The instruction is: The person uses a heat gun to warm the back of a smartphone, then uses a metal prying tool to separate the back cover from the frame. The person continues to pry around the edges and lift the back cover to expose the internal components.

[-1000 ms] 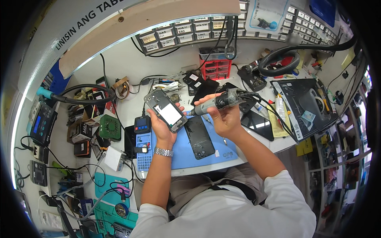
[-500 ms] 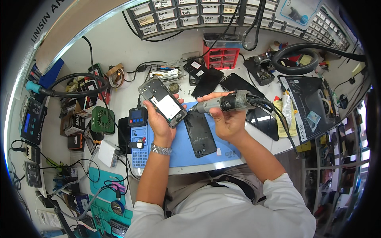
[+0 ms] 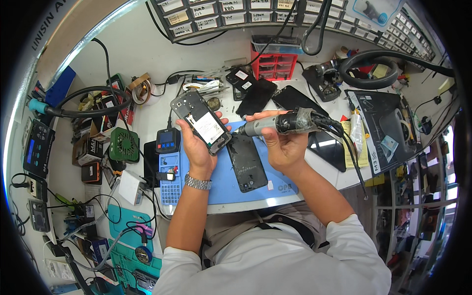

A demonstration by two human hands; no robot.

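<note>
Black phone (image 3: 202, 124) is sitting open in the left hand (image 3: 196, 155), fingers clamping both edges, probably for steadiness. At its 3 o'clock the right hand (image 3: 286, 147) is gripping the tool (image 3: 281, 124) tight, likely aiming it toward 9. Cover (image 3: 247, 164)'s lying around 4 on the mat (image 3: 221, 191).

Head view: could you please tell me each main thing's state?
Grey rectangular phone: opened, in left hand
Grey-black cylindrical corded tool: gripped in right hand
Black rectangular phone-shaped panel: lying on blue rectangular mat
Black blue-screened rectangular unit: display lit
Silver metal wristband: worn
</note>
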